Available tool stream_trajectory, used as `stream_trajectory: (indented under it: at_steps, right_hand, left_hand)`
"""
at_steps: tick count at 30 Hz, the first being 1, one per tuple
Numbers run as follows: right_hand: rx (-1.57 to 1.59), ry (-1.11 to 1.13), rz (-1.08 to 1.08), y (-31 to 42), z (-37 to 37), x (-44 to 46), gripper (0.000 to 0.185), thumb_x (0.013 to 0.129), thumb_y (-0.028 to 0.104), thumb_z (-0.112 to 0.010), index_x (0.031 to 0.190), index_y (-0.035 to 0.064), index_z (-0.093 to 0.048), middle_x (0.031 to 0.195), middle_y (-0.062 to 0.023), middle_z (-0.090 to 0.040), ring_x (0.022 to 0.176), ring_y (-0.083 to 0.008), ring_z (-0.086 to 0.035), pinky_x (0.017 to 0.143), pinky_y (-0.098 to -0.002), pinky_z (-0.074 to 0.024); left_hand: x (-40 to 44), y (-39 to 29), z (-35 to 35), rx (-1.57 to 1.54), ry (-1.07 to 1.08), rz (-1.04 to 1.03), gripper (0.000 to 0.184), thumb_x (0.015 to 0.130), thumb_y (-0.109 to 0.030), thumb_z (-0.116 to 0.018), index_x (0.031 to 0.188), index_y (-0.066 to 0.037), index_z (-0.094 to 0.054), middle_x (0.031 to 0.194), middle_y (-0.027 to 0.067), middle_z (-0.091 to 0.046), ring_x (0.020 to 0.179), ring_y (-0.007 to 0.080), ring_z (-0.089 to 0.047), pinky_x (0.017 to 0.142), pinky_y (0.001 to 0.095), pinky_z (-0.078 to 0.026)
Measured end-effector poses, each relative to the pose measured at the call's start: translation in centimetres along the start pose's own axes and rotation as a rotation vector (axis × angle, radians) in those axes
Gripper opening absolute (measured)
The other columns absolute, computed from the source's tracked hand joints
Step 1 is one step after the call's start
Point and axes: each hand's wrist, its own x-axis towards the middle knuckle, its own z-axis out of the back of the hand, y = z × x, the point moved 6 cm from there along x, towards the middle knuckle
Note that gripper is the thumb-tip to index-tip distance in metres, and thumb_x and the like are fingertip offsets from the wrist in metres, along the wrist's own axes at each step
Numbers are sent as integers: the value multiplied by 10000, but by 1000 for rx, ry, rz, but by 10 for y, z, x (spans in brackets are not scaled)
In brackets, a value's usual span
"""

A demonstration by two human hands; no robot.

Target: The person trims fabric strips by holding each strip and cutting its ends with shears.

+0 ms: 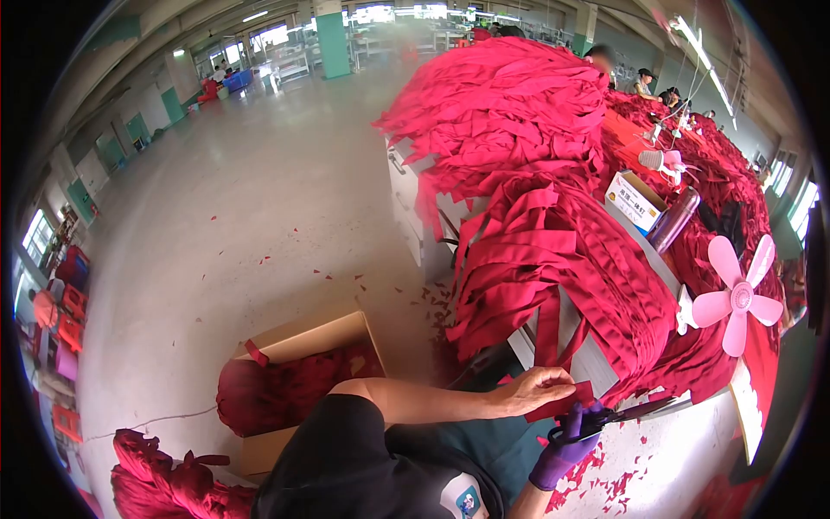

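Observation:
My left hand (pixel 534 390) is bare and closed on the end of a red fabric strip (pixel 562 404). Just below it, my right hand (pixel 566 445), in a purple glove, grips a pair of black-handled scissors (pixel 635 410) with the blades pointing right. I cannot tell how far apart the blades are. In front of my hands, a heap of long red fabric strips (pixel 562 251) drapes over a work surface. Small red scraps (pixel 609 484) lie on the white tabletop (pixel 679 445) beside the glove.
A cardboard box (pixel 298 336) of red fabric sits on the floor at left, near a red bundle (pixel 164 484). A pink fan (pixel 741 297), a small printed box (pixel 635 201) and a dark cylindrical bottle (pixel 674 221) stand at right. A larger red heap (pixel 510 112) rises behind. People work farther back.

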Motion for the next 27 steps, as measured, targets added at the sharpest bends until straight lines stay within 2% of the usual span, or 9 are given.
stream_trajectory:
  at_steps: [3,7,12,22,25,27]
  right_hand:
    - [29,14,-1,5,-4,-3,329,891,172,-600,1133,-25,-495,839,-47,-514,682,-121,-527,594,-246,-462]
    - [55,23,-8,11,-7,-4,318,898,179,-591,1125,-22,-495,856,-55,-522,710,-121,-533,599,-250,-466]
    - [46,19,-44,11,-7,-5,311,905,197,-586,1110,-21,-499,880,-62,-543,693,-123,-538,600,-252,-465]
    - [57,-47,-55,0,-11,-5,257,896,141,-598,1093,-6,-522,888,-48,-554,680,-103,-533,600,-239,-446]
    - [88,-22,-71,-19,-6,-1,259,888,125,-605,1098,-2,-524,910,-42,-561,708,-101,-543,620,-241,-457]
    - [100,-1,-163,8,-18,-9,266,891,140,-595,1109,10,-517,946,-32,-569,773,-114,-559,677,-263,-478]
  left_hand:
    - [1,0,-2,-46,-8,37,212,932,-218,-602,1017,-24,-607,903,2,-603,837,51,-513,742,227,-430]
    - [2,4,-1,-43,-40,-12,199,931,-216,-605,989,-26,-612,864,-10,-594,798,42,-499,706,223,-424]
    - [-3,-2,1,-33,-37,-14,205,935,-218,-598,988,-20,-607,849,-8,-589,773,37,-484,687,214,-420]
    - [-2,15,9,3,-62,1,237,945,-224,-581,1021,0,-597,897,3,-599,834,49,-513,738,220,-434]
    - [-4,12,14,21,-105,27,216,943,-207,-582,1019,-7,-607,893,-10,-604,843,39,-513,746,217,-437]
    - [-8,0,11,-50,-117,42,185,940,-182,-580,1022,-21,-620,881,-31,-605,836,25,-514,735,212,-441]
